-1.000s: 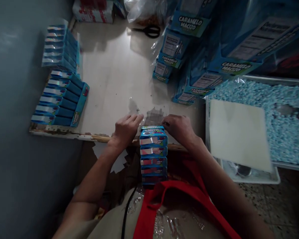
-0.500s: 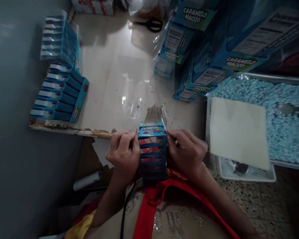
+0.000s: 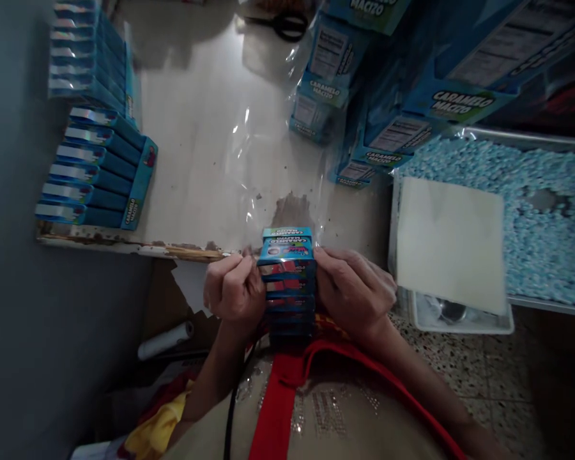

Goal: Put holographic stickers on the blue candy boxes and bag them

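A blue display box of candy packs [image 3: 288, 281], lettered "CARAMELO MACIZO", stands at the table edge against my body. It sits inside a clear plastic bag [image 3: 246, 137], whose loose upper part spreads over the table. On the box's left side, my left hand [image 3: 234, 285] is closed, thumb and fingers pinching the bag's edge. My right hand [image 3: 354, 285] is likewise closed on the plastic at the box's right side. The fingertips of both hands are close to the box's top corners. The film is thin and hard to make out between the fingers.
Filled display boxes [image 3: 98, 169] stand at the table's left edge. Bagged boxes [image 3: 388, 121] are stacked on the right. Scissors [image 3: 287, 27] lie at the back. A metal tray of small blue candies [image 3: 551, 255] is at right, a cream sheet [image 3: 450, 243] over its corner.
The view has shifted slightly, so the surroundings appear higher and further left. Both hands keep their pinch beside the box, and the plastic's folds have changed shape.
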A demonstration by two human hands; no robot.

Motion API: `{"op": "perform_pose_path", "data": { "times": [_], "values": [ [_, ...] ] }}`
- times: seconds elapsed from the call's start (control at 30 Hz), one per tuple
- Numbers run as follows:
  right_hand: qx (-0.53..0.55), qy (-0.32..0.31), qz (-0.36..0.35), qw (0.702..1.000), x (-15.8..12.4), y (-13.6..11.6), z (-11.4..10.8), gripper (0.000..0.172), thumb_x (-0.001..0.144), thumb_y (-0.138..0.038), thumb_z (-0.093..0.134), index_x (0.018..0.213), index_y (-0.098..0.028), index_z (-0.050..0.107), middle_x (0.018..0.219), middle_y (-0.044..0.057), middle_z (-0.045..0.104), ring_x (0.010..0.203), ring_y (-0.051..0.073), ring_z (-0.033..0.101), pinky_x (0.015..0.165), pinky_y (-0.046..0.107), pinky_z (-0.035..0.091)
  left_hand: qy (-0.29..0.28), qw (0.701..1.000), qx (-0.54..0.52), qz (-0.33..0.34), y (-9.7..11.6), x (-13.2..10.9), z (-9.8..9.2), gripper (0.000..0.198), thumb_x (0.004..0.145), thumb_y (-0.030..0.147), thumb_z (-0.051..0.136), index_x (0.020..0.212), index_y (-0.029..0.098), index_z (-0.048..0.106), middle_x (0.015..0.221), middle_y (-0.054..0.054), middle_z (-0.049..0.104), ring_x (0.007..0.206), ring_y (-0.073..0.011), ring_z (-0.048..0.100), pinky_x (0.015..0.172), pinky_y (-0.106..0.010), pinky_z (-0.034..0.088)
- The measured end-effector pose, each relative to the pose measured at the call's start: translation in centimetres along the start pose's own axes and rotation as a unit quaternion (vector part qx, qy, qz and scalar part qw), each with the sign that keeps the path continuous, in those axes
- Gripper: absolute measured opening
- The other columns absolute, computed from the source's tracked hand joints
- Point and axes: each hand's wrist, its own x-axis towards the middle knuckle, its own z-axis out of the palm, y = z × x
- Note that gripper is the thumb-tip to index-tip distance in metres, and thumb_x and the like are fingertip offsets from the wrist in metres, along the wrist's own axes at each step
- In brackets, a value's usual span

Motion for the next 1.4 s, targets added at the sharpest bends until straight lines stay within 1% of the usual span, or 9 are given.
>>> {"op": "perform_pose_path", "data": {
  "times": [0.23, 0.43, 0.57, 0.67, 0.77, 0.9, 1.07, 1.17, 1.4],
  "values": [
    [-0.038, -0.014, -0.058, 0.997, -0.7, 1.4, -1.5, 0.021, 0.094, -0.013, 0.07, 0.109, -0.026, 0.074, 0.097, 0.0, 0.082, 0.081, 0.014, 0.076, 0.07, 0.026, 0.059, -0.022, 1.0, -0.013, 0.009, 0.4, -0.5, 0.2, 0.015, 0.087, 0.013, 0.078, 0.096, 0.023, 0.07, 0.087, -0.001, 0.071, 0.077, -0.0136, 0.069, 0.075, -0.028, 0.059],
    [0.077, 0.04, 0.107, 0.991, 0.8, 0.5, -1.6, 0.013, 0.093, -0.016, 0.073, 0.09, -0.028, 0.072, 0.086, 0.0, 0.079, 0.074, 0.016, 0.075, 0.062, 0.031, 0.062, -0.044, 0.998, -0.028, -0.025, 1.6, 0.1, 0.6, 0.012, 0.09, 0.013, 0.074, 0.093, 0.024, 0.069, 0.084, -0.001, 0.072, 0.078, -0.0131, 0.068, 0.077, -0.028, 0.058],
    [0.002, 0.003, -0.026, 1.0, -2.2, 2.2, -2.1, 0.016, 0.089, -0.019, 0.078, 0.1, -0.031, 0.075, 0.096, 0.0, 0.081, 0.08, 0.017, 0.077, 0.069, 0.031, 0.063, -0.053, 0.997, -0.044, -0.033, 1.0, -0.9, 0.4, 0.007, 0.091, 0.019, 0.075, 0.089, 0.023, 0.07, 0.084, -0.002, 0.07, 0.078, -0.014, 0.068, 0.075, -0.029, 0.057],
    [-0.005, -0.018, -0.06, 0.998, -4.2, 3.5, -1.8, 0.016, 0.091, -0.02, 0.074, 0.105, -0.029, 0.074, 0.099, 0.002, 0.081, 0.082, 0.018, 0.076, 0.07, 0.032, 0.061, -0.071, 0.993, -0.09, 0.001, -0.2, -2.1, 0.1, 0.012, 0.088, 0.017, 0.078, 0.092, 0.025, 0.069, 0.087, -0.002, 0.069, 0.08, -0.0144, 0.067, 0.074, -0.029, 0.056],
    [0.016, -0.008, 0.014, 1.0, -4.4, 3.9, -0.3, 0.009, 0.093, -0.018, 0.069, 0.098, -0.025, 0.071, 0.087, 0.002, 0.079, 0.072, 0.016, 0.071, 0.065, 0.03, 0.055, -0.092, 0.988, -0.122, 0.004, -1.2, -3.3, 0.5, 0.012, 0.088, 0.019, 0.076, 0.092, 0.025, 0.066, 0.086, -0.001, 0.067, 0.081, -0.0153, 0.066, 0.076, -0.031, 0.054],
    [0.031, 0.018, 0.086, 0.996, -3.4, 3.6, 1.4, 0.005, 0.094, -0.022, 0.065, 0.093, -0.024, 0.069, 0.078, 0.002, 0.075, 0.069, 0.016, 0.069, 0.065, 0.03, 0.054, -0.061, 0.992, -0.055, -0.096, -1.6, -4.0, 2.3, 0.016, 0.093, 0.035, 0.07, 0.096, 0.021, 0.063, 0.086, -0.004, 0.066, 0.082, -0.0178, 0.063, 0.081, -0.034, 0.053],
    [-0.005, -0.1, 0.174, 0.98, -2.6, 3.2, 1.6, 0.018, 0.099, -0.025, 0.058, 0.087, -0.026, 0.072, 0.079, 0.005, 0.076, 0.071, 0.02, 0.071, 0.068, 0.032, 0.056, -0.258, 0.956, 0.007, -0.141, -2.2, -3.2, 3.6, 0.017, 0.097, 0.032, 0.06, 0.088, 0.02, 0.067, 0.085, -0.005, 0.067, 0.08, -0.0178, 0.061, 0.074, -0.029, 0.046],
    [-0.003, -0.128, 0.191, 0.973, -2.9, 3.1, 1.5, 0.027, 0.103, -0.026, 0.051, 0.086, -0.029, 0.073, 0.081, 0.006, 0.077, 0.074, 0.022, 0.072, 0.069, 0.034, 0.056, -0.346, 0.933, 0.006, -0.099, -2.8, -3.1, 3.4, 0.02, 0.099, 0.026, 0.055, 0.085, 0.02, 0.068, 0.084, -0.007, 0.067, 0.081, -0.0192, 0.061, 0.073, -0.029, 0.044],
    [0.019, -0.119, 0.011, 0.993, -6.0, 3.2, 0.3, 0.024, 0.1, -0.017, 0.053, 0.09, -0.022, 0.074, 0.08, 0.003, 0.075, 0.07, 0.015, 0.065, 0.065, 0.029, 0.044, -0.396, 0.913, -0.036, 0.09, -4.6, -4.8, 0.3, 0.021, 0.097, 0.017, 0.048, 0.085, 0.021, 0.065, 0.084, -0.01, 0.067, 0.083, -0.0216, 0.062, 0.073, -0.031, 0.049]
  ]
}}
